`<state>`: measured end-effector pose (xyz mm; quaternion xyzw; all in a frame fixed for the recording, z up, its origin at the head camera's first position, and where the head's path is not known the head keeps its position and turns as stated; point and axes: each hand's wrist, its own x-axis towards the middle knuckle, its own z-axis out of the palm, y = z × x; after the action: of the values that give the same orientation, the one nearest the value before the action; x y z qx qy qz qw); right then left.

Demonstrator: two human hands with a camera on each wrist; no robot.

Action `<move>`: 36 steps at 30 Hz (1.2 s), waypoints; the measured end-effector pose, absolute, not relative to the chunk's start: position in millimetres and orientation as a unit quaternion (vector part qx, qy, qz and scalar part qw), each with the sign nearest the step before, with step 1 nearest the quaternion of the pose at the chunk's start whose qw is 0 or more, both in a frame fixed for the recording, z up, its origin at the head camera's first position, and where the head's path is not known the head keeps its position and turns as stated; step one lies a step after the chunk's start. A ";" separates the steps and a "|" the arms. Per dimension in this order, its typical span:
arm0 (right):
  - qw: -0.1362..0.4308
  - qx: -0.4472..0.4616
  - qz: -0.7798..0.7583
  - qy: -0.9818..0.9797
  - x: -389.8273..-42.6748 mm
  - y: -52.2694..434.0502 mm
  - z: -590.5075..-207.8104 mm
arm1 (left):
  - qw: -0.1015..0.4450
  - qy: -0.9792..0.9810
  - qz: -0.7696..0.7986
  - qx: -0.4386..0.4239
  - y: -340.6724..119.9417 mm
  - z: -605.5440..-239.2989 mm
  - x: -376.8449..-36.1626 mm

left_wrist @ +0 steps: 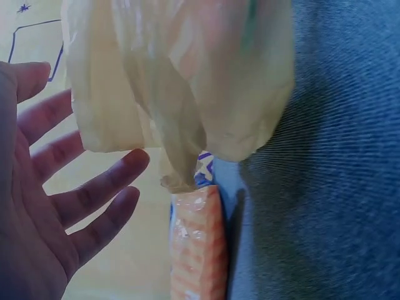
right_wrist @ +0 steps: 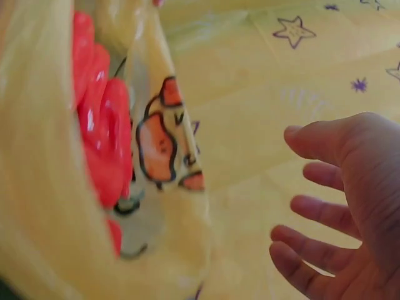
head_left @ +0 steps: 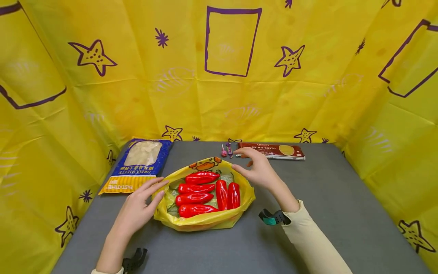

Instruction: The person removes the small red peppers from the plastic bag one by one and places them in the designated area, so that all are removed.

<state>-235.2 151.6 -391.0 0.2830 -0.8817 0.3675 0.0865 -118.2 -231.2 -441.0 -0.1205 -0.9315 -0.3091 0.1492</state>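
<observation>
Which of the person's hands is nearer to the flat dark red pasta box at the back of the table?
Right. The right hand hovers just in front of the pasta box; the left hand rests far across the yellow bag.

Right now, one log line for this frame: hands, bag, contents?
left hand: open, beside yellow bag | right hand: open, above bag's far rim | red peppers: six, inside bag | pasta packet: left of bag
</observation>
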 end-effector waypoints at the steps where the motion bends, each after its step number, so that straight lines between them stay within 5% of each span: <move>1: 0.081 0.291 0.374 -0.877 -236.2 147.0 -390.5 | 0.140 -0.933 -0.308 -0.120 -231.3 -442.6 -118.1; 13: -0.014 0.359 0.404 -0.841 -256.1 96.6 -395.7 | 0.108 -0.930 -0.304 -0.178 -235.0 -464.1 -118.1; 26: -0.073 0.377 0.378 -0.843 -267.6 53.8 -403.8 | 0.061 -0.937 -0.328 -0.103 -234.6 -463.7 -119.4; 36: -0.080 0.380 0.345 -0.854 -271.0 43.4 -410.4 | 0.100 -0.939 -0.327 -0.022 -205.2 -462.8 -123.1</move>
<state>-271.0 43.4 -410.4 0.3805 -0.8543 0.3451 -0.0802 -123.1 -205.2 -462.8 -0.0218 -0.9394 -0.3273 0.1001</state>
